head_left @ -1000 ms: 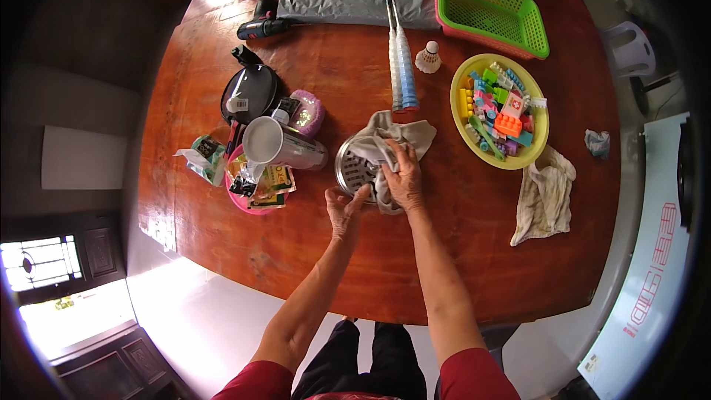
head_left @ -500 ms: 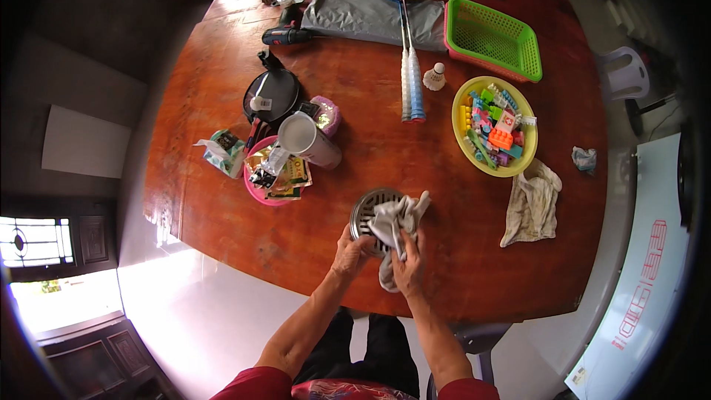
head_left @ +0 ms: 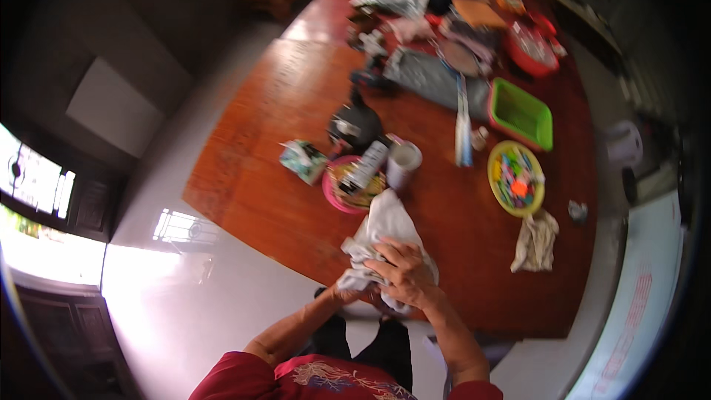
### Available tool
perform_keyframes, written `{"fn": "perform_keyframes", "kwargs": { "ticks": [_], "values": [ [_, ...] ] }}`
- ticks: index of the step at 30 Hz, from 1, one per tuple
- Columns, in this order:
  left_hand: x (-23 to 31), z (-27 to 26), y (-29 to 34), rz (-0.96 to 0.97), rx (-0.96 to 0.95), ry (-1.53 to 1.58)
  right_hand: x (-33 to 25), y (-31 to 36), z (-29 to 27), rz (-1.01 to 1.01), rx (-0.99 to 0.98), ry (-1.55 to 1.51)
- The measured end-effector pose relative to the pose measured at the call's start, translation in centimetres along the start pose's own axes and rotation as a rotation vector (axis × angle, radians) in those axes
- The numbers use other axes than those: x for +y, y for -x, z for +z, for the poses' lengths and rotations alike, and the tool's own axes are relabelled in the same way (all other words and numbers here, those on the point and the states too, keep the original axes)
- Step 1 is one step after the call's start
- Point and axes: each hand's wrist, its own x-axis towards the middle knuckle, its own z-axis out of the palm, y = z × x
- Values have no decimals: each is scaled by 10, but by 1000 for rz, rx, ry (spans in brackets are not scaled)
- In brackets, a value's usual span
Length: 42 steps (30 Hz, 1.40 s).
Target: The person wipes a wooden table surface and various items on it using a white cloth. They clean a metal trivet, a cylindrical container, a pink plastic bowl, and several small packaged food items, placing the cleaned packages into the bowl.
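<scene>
A crumpled white cloth point(head_left: 389, 226) is bunched between my two hands at the table's near edge. My left hand point(head_left: 354, 290) grips its lower left side, with most of the fingers hidden beneath the folds. My right hand point(head_left: 406, 275) lies over the front of the cloth, fingers bent and pressed into it. Whatever the cloth covers cannot be seen; the round slotted metal piece does not show now. Just beyond the cloth stand a pale cup point(head_left: 404, 163) and a pink basin point(head_left: 337, 196) of packets.
Left of the basin lies a tissue pack point(head_left: 302, 161), with a black pan point(head_left: 354, 127) behind. To the right are a yellow bowl point(head_left: 492, 178) of toy bricks, a beige cloth point(head_left: 535, 243) and a green basket point(head_left: 522, 112). Rackets point(head_left: 464, 133) and a grey bag point(head_left: 422, 74) lie farther back.
My view has swung and blurred. The cloth now spreads over where the slotted metal piece was visible, and my right hand has moved onto it from the side.
</scene>
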Motion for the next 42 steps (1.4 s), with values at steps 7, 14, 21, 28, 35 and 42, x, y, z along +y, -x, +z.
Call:
{"fn": "perform_keyframes", "kwargs": {
  "ticks": [7,14,21,28,35,42],
  "values": [
    [86,-35,92,44,-25,139,-28,-16,22,314,193,-394],
    [100,-75,159,235,200,175,-92,-53,88,578,571,-871],
    [98,-64,173,458,246,408,-134,-74,122,739,746,-1065],
    [96,-52,192,398,138,501,-158,-56,144,684,949,-1373],
    [154,-94,204,-74,-206,123,-174,-87,69,300,431,-707],
    [115,-70,187,442,234,250,-156,-102,110,561,730,-197]
  ]
}}
